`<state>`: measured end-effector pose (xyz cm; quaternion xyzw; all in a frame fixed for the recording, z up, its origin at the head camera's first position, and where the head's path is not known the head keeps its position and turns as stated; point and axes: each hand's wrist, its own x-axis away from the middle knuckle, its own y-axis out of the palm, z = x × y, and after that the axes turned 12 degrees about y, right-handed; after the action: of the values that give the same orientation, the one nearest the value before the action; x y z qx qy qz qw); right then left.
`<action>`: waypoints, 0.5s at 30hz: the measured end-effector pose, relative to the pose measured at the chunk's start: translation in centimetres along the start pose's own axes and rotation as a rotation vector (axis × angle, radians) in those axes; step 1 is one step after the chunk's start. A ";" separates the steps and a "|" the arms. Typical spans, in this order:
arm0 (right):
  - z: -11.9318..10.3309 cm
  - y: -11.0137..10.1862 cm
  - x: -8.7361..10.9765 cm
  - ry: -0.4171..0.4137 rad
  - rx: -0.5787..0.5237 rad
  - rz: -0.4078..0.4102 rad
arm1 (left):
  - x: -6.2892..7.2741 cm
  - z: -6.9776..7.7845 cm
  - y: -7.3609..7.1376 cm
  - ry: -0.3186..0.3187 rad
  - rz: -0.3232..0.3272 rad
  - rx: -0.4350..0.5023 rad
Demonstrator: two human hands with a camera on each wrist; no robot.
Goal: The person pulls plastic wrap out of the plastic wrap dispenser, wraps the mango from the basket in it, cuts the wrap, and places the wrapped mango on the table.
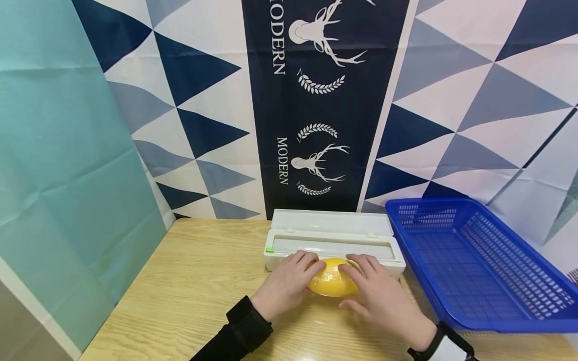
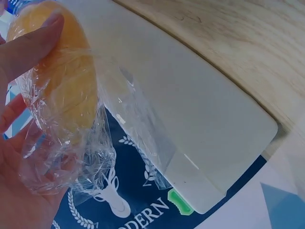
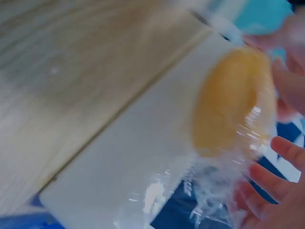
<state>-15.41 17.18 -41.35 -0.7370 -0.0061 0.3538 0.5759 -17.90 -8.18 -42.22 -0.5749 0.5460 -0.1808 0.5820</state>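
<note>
Near the table's [image 1: 194,271] far edge, the head view shows the yellow fruit [image 1: 333,282] between left hand [image 1: 289,283] and right hand [image 1: 384,296], before a white box [image 1: 331,221]. Left wrist: thumb clamped on the fruit, crumpled clear film [image 2: 93,160] around it, probably for steadiness. Right wrist: fingers spread apart beside the film, perhaps because the left supports the fruit.

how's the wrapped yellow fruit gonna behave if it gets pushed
The fruit would probably roll, given its rounded, oval shape. Its shiny film could make it a bit slippery, and the loose, crumpled end looks floppy, so it might drag.
</note>
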 end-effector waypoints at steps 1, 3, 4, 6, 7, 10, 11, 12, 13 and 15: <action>0.0 0.2 0.1 -0.012 0.014 -0.008 | 0.0 0.0 0.0 -0.001 -0.005 0.001; 0.1 0.6 0.3 -0.028 0.040 -0.011 | 0.0 0.0 0.0 0.000 -0.017 -0.001; 0.3 0.8 0.4 -0.031 0.050 -0.011 | 0.0 0.0 0.0 0.001 -0.020 -0.002; 0.4 1.1 0.4 -0.037 0.056 0.002 | 0.0 0.0 0.0 0.004 -0.027 -0.005; 0.5 1.2 0.5 -0.039 0.056 0.006 | 0.0 0.0 0.0 0.005 -0.027 -0.006; 0.8 1.5 0.5 -0.037 0.042 0.016 | 0.1 0.0 0.1 0.007 -0.021 -0.015; 0.8 1.5 0.5 -0.035 0.033 0.018 | 0.2 0.0 0.1 0.006 -0.017 -0.023; 0.9 1.5 0.6 -0.029 0.020 0.020 | 0.3 0.0 0.2 0.006 -0.010 -0.033; 0.9 1.5 0.6 -0.023 0.005 0.022 | 0.3 -0.1 0.3 0.005 -0.004 -0.052; 0.9 1.5 0.6 -0.010 -0.030 0.026 | 0.4 -0.1 0.5 0.004 0.013 -0.097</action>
<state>-16.07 17.73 -43.02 -0.7436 -0.0046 0.3651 0.5602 -18.01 -8.46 -42.82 -0.5988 0.5588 -0.1513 0.5534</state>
